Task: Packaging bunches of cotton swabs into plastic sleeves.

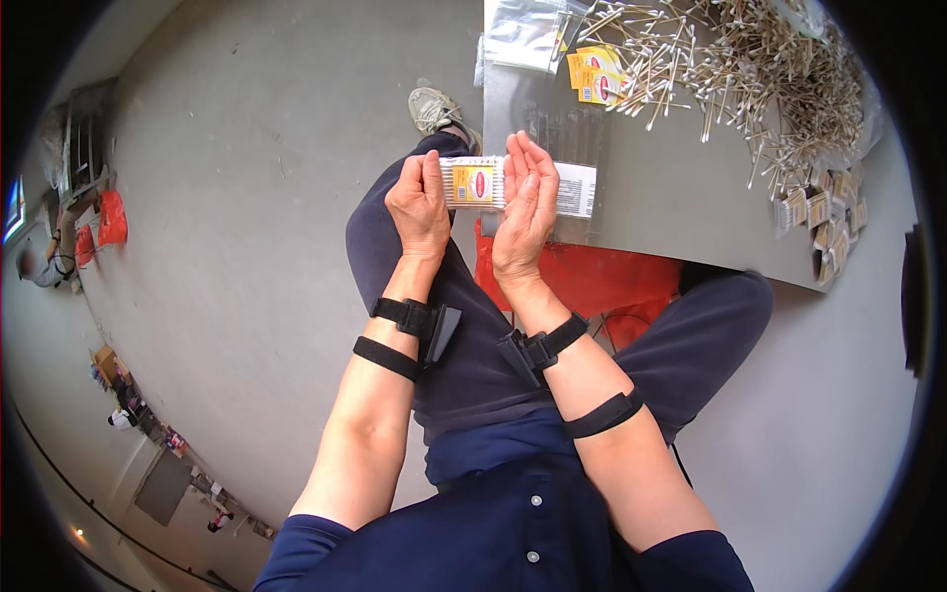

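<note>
In front of me, beyond the table's left edge, I hold a flat pack of cotton swabs (476, 193) with a yellow, white and red card on its face. My left hand (418, 207) is closed on the left end, its thumb along the side. The right end rests against my right hand (528, 209), with the fingers fairly straight and the thumb folded over. Part of that end is hidden by the fingers. Beside my right hand, a clear plastic piece with a white printed label (577, 189) lies on the grey table (681, 187).
A large heap of loose cotton swabs (804, 89) spreads over the table's far right. Yellow cards (599, 84) and clear plastic bags (528, 35) lie at its far left. Several filled packs (834, 222) are piled at the right edge. Red material (592, 281) hangs under the table.
</note>
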### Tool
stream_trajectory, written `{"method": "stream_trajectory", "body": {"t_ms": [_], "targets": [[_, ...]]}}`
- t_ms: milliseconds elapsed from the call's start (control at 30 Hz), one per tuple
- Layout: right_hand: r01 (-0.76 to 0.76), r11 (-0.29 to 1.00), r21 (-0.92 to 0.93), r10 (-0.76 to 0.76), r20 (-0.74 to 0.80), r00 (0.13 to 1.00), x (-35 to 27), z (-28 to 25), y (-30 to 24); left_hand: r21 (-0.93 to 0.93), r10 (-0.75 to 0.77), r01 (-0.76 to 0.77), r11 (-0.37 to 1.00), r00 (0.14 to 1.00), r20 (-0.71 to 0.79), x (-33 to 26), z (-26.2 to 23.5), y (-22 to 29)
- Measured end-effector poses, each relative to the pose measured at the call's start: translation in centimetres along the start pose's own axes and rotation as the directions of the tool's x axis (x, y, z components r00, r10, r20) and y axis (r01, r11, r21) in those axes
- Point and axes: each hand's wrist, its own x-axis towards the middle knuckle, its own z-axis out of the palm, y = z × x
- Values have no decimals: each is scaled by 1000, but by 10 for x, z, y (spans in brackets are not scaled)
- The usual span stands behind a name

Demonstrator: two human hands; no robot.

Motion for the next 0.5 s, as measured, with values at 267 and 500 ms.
{"method": "stream_trajectory", "body": {"t_ms": [267,500], "targets": [[15,1000,-5,-15,6,1000,3,-9,-1,-46,-54,54,997,998,13,2,-7,5],[161,948,-273,-160,24,987,26,-87,-43,23,-136,134,991,989,61,5,-16,5]]}}
